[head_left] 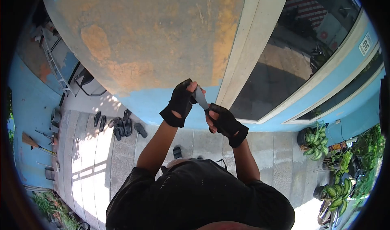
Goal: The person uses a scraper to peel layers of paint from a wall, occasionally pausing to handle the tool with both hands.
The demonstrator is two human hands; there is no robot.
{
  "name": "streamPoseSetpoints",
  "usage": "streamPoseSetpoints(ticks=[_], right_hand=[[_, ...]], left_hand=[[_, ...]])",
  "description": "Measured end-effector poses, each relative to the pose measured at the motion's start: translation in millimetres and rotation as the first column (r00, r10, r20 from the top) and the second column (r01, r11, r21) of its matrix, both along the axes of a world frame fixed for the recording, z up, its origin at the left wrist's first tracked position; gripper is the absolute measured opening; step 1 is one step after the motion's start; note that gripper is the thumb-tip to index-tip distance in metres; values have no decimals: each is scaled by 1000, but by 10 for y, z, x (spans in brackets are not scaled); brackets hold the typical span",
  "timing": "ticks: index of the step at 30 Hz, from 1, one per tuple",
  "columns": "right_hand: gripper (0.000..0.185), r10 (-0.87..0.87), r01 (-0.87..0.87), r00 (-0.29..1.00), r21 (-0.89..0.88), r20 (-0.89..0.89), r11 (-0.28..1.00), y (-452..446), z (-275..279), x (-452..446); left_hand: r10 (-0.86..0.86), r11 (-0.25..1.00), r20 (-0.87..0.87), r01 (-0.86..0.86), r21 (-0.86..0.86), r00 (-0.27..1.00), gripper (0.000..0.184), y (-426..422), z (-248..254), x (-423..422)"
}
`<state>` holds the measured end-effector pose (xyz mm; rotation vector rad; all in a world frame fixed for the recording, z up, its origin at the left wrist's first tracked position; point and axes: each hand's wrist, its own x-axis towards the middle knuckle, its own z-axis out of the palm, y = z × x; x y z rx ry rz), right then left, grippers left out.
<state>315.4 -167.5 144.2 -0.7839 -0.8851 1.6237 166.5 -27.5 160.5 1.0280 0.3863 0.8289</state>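
A putty knife with a grey metal blade (201,100) is held between my hands in front of the wall. My right hand (222,122), in a black fingerless glove, is wrapped round its handle end, and the handle itself is mostly hidden. At the blade's far end, the fingers of my left hand (181,102), gloved the same way, are closed on the metal. Just beyond them stands the wall (162,39), its surface patchy grey and orange, with light blue paint along the bottom.
Right of the wall are a pale door frame (254,39) and a dark glass pane (280,75). Several sandals (120,126) lie on the paved floor (122,165) at left. A ladder (55,63) leans farther left, above a broom (30,140). Potted plants (316,140) line the right side.
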Motion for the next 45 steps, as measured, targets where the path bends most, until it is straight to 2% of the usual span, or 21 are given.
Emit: streamPoseSetpoints(ticks=[4, 7, 10, 12, 14, 16, 18, 20, 21, 22, 24, 25, 26, 27, 30, 36, 37, 39, 40, 42, 45], right_hand=[[36, 15, -14, 999, 56, -31, 998, -11, 175, 19], [42, -12, 17, 999, 99, -46, 995, 13, 339, 39], [43, -30, 38, 998, 147, -57, 988, 56, 532, 74], [47, -67, 72, 997, 200, -31, 977, 120, 703, 132], [53, -108, 103, 994, 308, -3, 946, 187, 988, 211], [47, -69, 92, 995, 375, -76, 922, 282, 1298, 273], [38, 12, 102, 972, 467, -235, 879, 469, 1586, 306], [27, 96, 72, 942, 471, -323, 879, 731, 1821, 418], [24, 189, 22, 898, 469, -397, 883, 867, 1920, 475], [23, 278, -29, 840, 473, -467, 881, 1010, 2020, 528], [16, 322, -63, 811, 475, -488, 878, 1256, 2200, 609], [15, 385, -65, 785, 554, -486, 830, 1377, 2255, 632], [17, 448, -62, 756, 629, -477, 775, 1444, 2306, 615], [18, 426, -42, 763, 620, -487, 784, 1484, 2342, 604], [20, 470, -68, 716, 618, -516, 783, 1596, 2427, 615], [23, 453, -51, 713, 605, -535, 795, 1645, 2361, 627], [23, 450, -47, 712, 603, -538, 796, 1666, 2349, 640], [23, 513, -88, 679, 636, -525, 767, 1666, 2430, 599], [23, 512, -89, 678, 633, -527, 769, 1667, 2406, 594], [22, 525, -92, 673, 645, -521, 759, 1650, 2347, 548], [22, 481, -68, 667, 596, -569, 800, 1572, 2532, 525]], left_hand=[[6, 995, -13, -5, 98, 1000, 29, 36, 239, 112], [-29, 998, 63, 25, 62, 998, 30, 89, 464, 204], [-34, 991, -2, 34, 131, 999, 31, 184, 735, 286], [-153, 981, 89, 140, 133, 984, 35, 183, 962, 363], [-179, 976, 69, 169, 135, 981, 41, 149, 1206, 448], [-151, 952, 62, 129, 277, 987, 44, 131, 1412, 592], [-281, 894, -25, 271, 357, 959, 46, 171, 1759, 634], [-157, 930, 51, 130, 343, 986, 49, 249, 2042, 837], [-101, 929, 8, 91, 358, 995, 50, 305, 2218, 887], [-78, 935, -16, 79, 345, 997, 49, 498, 2322, 1024], [-148, 959, -114, 171, 225, 982, 48, 411, 2676, 953], [-147, 959, -112, 169, 229, 983, 48, 444, 2757, 984], [-64, 951, -131, 100, 292, 989, 47, 481, 2834, 1023], [20, 934, -144, 33, 355, 989, 46, 515, 2897, 1053], [72, 924, -148, -10, 382, 986, 47, 603, 2991, 1113], [-17, 902, -44, 34, 431, 999, 50, 892, 2919, 1242], [-19, 903, -46, 37, 428, 999, 50, 946, 2883, 1260], [53, 924, -173, 18, 381, 984, 49, 577, 3068, 1063], [53, 926, -173, 16, 378, 983, 49, 740, 3010, 1144], [40, 878, -92, 9, 479, 995, 48, 1053, 2916, 1305], [4, 927, -104, 35, 372, 995, 46, 779, 3048, 1136]])
